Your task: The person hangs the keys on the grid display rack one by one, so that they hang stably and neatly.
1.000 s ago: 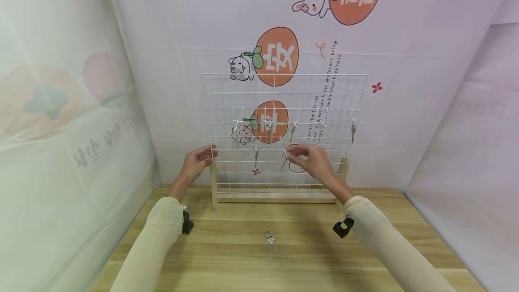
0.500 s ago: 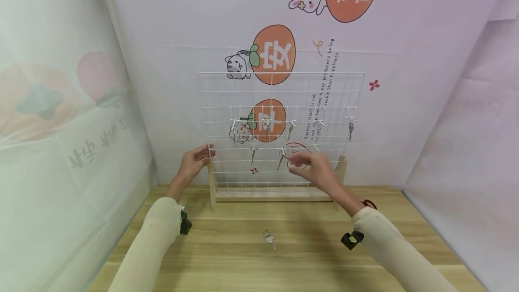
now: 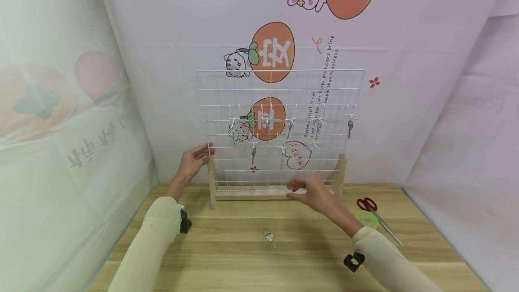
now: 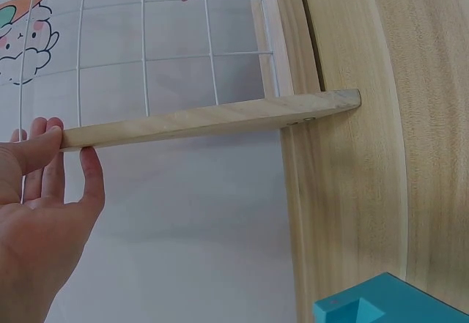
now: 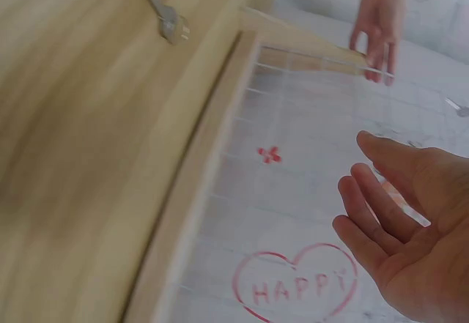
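A white wire grid rack [image 3: 243, 158] stands upright in a wooden base [image 3: 275, 194]. My left hand [image 3: 193, 162] holds its left edge; in the left wrist view thumb and fingers pinch the end of the wooden side leg [image 4: 212, 118]. My right hand [image 3: 314, 193], fingers apart and holding nothing, is in front of the rack's lower right part. Several keys hang from white hooks, among them a lower key [image 3: 253, 154] and a far-right key [image 3: 350, 129]. Another key [image 3: 282, 159] hangs edge-on, hard to see. A loose key with a ring [image 3: 269, 239] lies on the table.
Red-handled scissors [image 3: 381, 220] and a green round item [image 3: 367, 220] lie on the wooden table [image 3: 227, 256] by my right forearm. A white printed cloth [image 3: 170, 102] forms the walls around. A teal block [image 4: 388, 301] shows in the left wrist view's corner.
My right hand has let go of the key on the lower middle hook and come down and away from it. The scissors and green item have come into sight. The left hand keeps its hold.
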`<state>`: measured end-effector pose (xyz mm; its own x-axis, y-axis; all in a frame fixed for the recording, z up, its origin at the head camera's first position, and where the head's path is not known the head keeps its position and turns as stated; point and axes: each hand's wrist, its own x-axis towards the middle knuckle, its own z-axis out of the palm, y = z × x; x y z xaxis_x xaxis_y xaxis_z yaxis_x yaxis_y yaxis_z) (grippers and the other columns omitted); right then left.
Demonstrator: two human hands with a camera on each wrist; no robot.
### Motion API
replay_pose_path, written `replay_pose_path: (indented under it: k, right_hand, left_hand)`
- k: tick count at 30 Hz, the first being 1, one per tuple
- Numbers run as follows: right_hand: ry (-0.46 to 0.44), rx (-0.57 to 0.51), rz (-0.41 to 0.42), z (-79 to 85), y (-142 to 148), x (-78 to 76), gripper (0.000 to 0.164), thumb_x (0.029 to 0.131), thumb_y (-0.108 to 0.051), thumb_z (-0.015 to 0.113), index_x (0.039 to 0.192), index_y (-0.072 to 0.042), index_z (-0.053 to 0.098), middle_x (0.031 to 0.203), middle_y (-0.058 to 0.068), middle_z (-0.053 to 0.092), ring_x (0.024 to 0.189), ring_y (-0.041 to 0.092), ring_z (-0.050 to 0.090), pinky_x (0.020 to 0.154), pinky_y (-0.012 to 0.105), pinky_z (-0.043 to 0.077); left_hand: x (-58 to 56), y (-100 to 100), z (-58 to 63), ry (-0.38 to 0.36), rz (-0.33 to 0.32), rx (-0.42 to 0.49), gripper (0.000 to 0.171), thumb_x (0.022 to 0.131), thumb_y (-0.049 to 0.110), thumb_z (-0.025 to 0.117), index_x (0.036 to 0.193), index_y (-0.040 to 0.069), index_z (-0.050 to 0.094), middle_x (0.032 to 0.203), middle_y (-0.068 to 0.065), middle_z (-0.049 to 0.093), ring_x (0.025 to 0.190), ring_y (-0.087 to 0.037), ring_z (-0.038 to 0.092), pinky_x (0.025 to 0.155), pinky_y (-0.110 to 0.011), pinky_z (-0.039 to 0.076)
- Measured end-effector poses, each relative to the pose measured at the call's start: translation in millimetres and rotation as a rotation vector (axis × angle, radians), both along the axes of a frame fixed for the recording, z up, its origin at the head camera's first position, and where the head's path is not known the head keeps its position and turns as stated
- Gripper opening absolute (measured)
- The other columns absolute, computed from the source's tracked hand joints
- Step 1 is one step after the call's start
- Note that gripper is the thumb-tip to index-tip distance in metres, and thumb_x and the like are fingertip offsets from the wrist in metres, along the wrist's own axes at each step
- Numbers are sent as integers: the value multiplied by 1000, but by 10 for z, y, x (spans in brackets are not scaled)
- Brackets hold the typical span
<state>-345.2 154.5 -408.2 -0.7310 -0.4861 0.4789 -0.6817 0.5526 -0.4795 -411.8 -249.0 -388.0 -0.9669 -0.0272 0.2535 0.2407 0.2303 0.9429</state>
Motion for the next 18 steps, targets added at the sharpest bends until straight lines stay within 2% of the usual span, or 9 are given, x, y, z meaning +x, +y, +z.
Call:
replay_pose_path:
  k: [3, 9, 14, 18]
  right_hand:
    - [-25, 30, 20, -139, -36, 10, 23, 86, -9, 86, 107, -8, 78, 99, 7, 78, 88, 20, 75, 78, 30, 63]
    - [-65, 85, 37, -385, -115, 45, 20, 87, -10, 85, 106, -9, 78, 99, 6, 79, 88, 21, 74, 81, 31, 63]
    - [-115, 79, 66, -560, -193, 66, 21, 86, -6, 85, 106, -7, 78, 99, 8, 78, 88, 25, 74, 79, 30, 62]
    - [-137, 83, 107, -700, -253, 58, 21, 86, -2, 84, 105, -2, 77, 98, 11, 78, 87, 28, 73, 79, 38, 63]
  left_hand:
    - [-8, -4, 2, -2, -4, 10, 52, 97, -13, 61, 146, 2, 57, 138, -23, 64, 132, -36, 60, 104, -29, 54]
    - [-6, -4, -1, -4, -8, 3, 52, 97, -13, 61, 147, 2, 56, 138, -23, 64, 132, -36, 60, 105, -30, 54]
    - [-5, -5, 1, 2, -3, -9, 52, 98, -12, 61, 147, 2, 56, 137, -23, 65, 132, -36, 60, 108, -35, 52]
    - [-4, -4, 1, -1, -12, 2, 52, 98, -12, 61, 148, 1, 55, 138, -24, 64, 132, -37, 59, 108, -35, 52]
